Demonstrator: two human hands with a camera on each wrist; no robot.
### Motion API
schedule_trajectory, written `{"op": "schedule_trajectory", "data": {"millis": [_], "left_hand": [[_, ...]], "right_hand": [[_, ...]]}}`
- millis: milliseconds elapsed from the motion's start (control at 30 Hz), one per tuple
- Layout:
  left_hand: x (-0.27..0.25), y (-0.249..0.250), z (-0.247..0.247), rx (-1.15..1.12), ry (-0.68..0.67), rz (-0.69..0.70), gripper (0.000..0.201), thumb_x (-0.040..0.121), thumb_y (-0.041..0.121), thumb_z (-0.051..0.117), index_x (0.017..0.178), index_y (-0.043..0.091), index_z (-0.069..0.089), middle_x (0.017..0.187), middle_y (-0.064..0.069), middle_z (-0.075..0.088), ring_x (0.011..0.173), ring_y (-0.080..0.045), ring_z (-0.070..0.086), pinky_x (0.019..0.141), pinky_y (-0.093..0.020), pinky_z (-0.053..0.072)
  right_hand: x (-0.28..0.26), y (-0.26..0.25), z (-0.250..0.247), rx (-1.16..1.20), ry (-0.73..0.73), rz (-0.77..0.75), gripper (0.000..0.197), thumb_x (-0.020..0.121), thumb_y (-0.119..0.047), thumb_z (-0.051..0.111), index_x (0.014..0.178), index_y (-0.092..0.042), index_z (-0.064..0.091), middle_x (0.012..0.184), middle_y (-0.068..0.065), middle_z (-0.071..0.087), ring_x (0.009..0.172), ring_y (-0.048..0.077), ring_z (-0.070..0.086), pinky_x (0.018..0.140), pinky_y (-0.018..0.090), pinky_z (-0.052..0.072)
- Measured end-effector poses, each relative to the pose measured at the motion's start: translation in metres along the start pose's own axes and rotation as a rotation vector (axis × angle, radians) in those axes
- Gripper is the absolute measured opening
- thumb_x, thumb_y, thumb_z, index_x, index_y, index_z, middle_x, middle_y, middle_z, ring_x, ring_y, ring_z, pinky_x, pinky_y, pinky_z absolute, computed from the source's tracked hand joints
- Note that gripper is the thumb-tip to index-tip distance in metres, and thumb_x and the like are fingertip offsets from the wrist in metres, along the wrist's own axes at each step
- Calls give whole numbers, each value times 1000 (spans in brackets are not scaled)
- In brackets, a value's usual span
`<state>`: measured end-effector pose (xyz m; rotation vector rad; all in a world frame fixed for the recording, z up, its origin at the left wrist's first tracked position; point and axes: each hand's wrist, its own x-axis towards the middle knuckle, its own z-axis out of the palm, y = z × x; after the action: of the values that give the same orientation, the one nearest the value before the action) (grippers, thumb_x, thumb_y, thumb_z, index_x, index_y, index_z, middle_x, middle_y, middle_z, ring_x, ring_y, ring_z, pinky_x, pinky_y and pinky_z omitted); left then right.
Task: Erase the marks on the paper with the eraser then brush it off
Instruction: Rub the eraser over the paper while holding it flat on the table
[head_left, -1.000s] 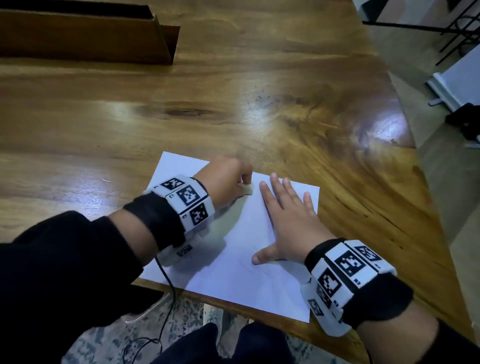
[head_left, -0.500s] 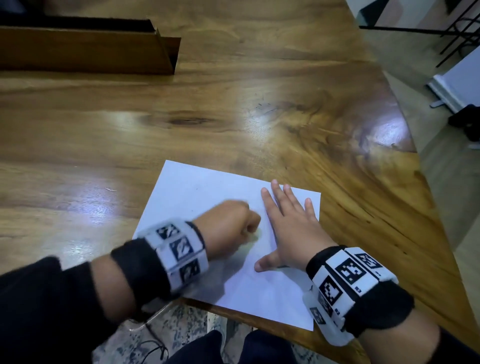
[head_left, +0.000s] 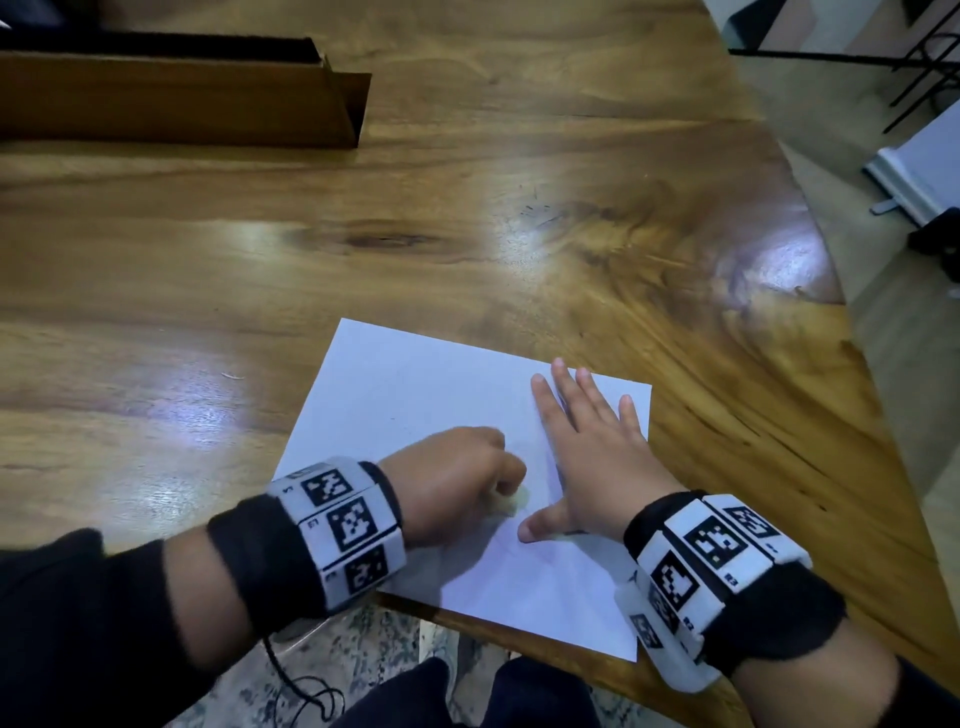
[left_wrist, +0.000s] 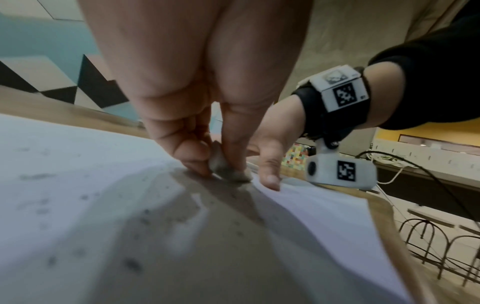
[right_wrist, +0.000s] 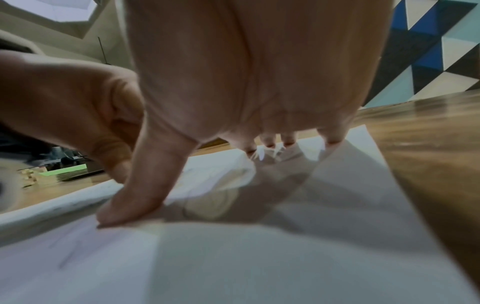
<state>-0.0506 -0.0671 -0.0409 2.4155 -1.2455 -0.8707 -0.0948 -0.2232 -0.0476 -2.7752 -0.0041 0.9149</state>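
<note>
A white sheet of paper (head_left: 415, 395) lies at the near edge of the wooden table (head_left: 467, 208). My left hand (head_left: 457, 478) pinches a small pale eraser (head_left: 506, 503) and holds its tip down on the paper near the sheet's middle. In the left wrist view the eraser (left_wrist: 226, 166) sits between thumb and fingers, with dark crumbs scattered over the paper (left_wrist: 78, 195). My right hand (head_left: 592, 447) lies flat on the paper's right half, fingers spread, thumb pressed down. Faint pencil lines show near the thumb (right_wrist: 130, 205) in the right wrist view.
A long brown cardboard box (head_left: 182, 98) lies at the table's far left. The table's right edge curves away toward the floor, where a white board (head_left: 924, 166) and black metal frames (head_left: 883, 57) stand. A cable (head_left: 306, 686) hangs below the near edge.
My left hand with the eraser has slid from the paper's far edge back toward me, to beside the right thumb. The right hand has stayed flat on the sheet.
</note>
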Motion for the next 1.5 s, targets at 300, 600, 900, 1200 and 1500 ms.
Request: {"op": "schedule_trajectory", "data": {"millis": [300,600,900,1200,1500], "left_hand": [[14,0,-6,30,121,-106,9,82,6,48,83,10,56,85,-8,47,80,-30,53,70,-37,43],[36,-14,-28,1,194,-167,13,81,8,54,92,11,59,91,-8,53,91,-29,54,76,-32,41],[-10,10,13,77,104,-79,6,79,5,48,81,10,49,90,-12,49,81,-32,52,68,-40,43],[31,-4,-13,0,218,-146,12,80,2,51,83,14,54,83,-5,43,79,-30,54,71,-38,46],[26,-11,-27,16,121,-141,11,78,15,61,88,14,66,82,-7,64,78,-21,54,66,-23,33]], "right_hand": [[0,0,0,0,-3,4,138,61,-64,74,145,-22,-27,148,-3,-41,138,17,-35,113,46,-14],[1,0,1,-7,-6,8,140,59,-65,75,145,-22,-28,148,-4,-42,138,16,-35,114,47,-13],[0,0,0,-4,-8,7,138,61,-64,74,145,-20,-27,148,-2,-41,138,18,-35,114,47,-14],[1,1,0,-4,6,0,138,60,-64,74,145,-23,-26,149,-4,-40,139,17,-33,115,47,-12],[2,2,3,-17,18,-8,140,58,-65,75,146,-21,-25,150,-3,-39,140,17,-32,115,48,-12]]}}
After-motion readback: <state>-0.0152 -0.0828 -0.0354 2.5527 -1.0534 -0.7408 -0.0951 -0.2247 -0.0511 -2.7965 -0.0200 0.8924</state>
